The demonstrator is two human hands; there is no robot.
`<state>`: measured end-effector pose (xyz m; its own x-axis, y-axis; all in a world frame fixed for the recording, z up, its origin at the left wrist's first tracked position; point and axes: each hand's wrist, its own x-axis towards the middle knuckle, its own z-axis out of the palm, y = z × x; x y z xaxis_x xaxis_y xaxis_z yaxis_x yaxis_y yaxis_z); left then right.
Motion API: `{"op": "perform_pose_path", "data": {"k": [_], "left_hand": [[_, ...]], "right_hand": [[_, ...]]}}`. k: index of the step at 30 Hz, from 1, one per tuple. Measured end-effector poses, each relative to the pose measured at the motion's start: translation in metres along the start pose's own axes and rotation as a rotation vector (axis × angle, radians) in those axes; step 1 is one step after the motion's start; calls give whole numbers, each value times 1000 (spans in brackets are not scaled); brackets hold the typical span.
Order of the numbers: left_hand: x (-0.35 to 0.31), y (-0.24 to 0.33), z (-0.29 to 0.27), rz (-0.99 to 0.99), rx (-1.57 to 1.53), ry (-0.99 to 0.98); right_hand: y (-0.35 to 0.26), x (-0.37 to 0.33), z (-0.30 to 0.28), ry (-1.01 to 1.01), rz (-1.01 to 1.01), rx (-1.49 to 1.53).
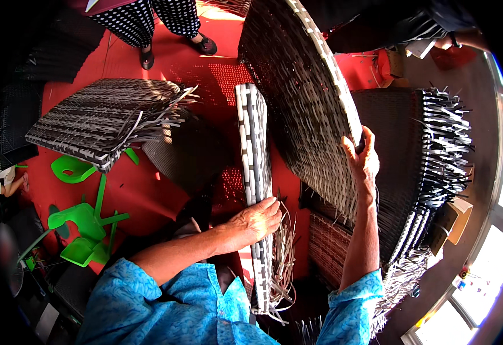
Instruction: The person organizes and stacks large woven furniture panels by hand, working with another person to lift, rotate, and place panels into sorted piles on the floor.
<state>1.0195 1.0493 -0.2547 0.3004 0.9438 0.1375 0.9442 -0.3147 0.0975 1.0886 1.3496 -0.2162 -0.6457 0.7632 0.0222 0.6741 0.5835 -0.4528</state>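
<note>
My right hand (363, 155) grips the pale rim of a large woven panel (303, 109), which stands tilted and reaches far ahead of me. The thumb is on its near face and the fingers curl round the edge. My left hand (256, 221) is closed over a narrower black-and-white woven panel (248, 138), seen nearly edge-on. Loose strip ends (285, 259) hang from that panel near my left fingers. The two panels stand apart at their near ends, and the far side of each is hidden.
Another woven panel (102, 115) with frayed ends lies at the left. Green plastic chairs (82, 221) stand below it on the red floor (154, 195). More fringed panels (389, 144) are stacked at the right, beside a cardboard box (458, 218). A person in dotted trousers (131, 23) stands ahead.
</note>
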Motion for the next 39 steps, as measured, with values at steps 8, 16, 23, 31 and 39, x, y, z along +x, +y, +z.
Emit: {"op": "perform_pose_path", "data": {"k": [8,16,23,31,39], "left_hand": [[10,-19,-15,79,-20,-232],[21,-32,-18,74,-76,-269],[27,-35,-9,75,-32,-235],[28,-39,0,66,-49,-253],[28,-41,1,97,-44,-259]], "right_hand": [[46,61,-1,34,32,93],[58,126,-9,-59,162,274],[74,183,19,87,95,373],[82,192,24,-64,174,620],[83,203,24,-48,255,465]]}}
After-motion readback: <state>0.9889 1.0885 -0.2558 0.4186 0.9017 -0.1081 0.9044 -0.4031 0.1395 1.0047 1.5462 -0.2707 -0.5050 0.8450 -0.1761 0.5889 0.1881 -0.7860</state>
